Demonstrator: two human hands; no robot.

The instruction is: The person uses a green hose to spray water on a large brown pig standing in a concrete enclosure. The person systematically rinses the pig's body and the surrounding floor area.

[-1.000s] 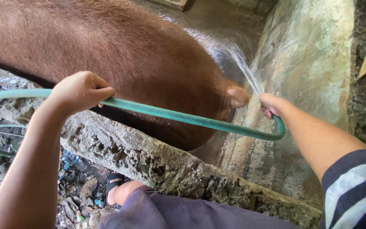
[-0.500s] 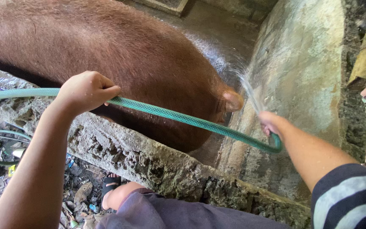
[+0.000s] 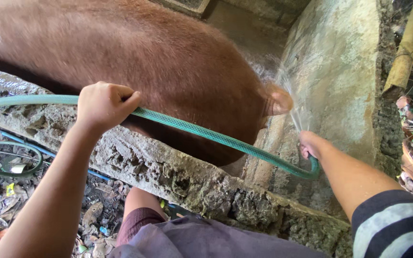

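A green garden hose (image 3: 206, 134) stretches across the view over a rough concrete wall (image 3: 178, 179). My left hand (image 3: 103, 104) grips the hose near its left part. My right hand (image 3: 311, 145) is closed on the hose's bent end, and water (image 3: 292, 102) sprays upward from it onto the rear of a large brown animal (image 3: 135, 62) standing behind the wall. The nozzle end itself is hidden in my right hand.
A tall stained concrete wall (image 3: 340, 81) rises at the right, with a bamboo pole (image 3: 405, 48) beyond it. More hose loops (image 3: 10, 165) lie among leaves and litter on the ground at the left. My knee (image 3: 139, 205) is next to the low wall.
My right hand has dropped lower and the spray now hits closer to the animal's rump. My left hand has shifted slightly right along the hose. My leg has moved nearer the wall.
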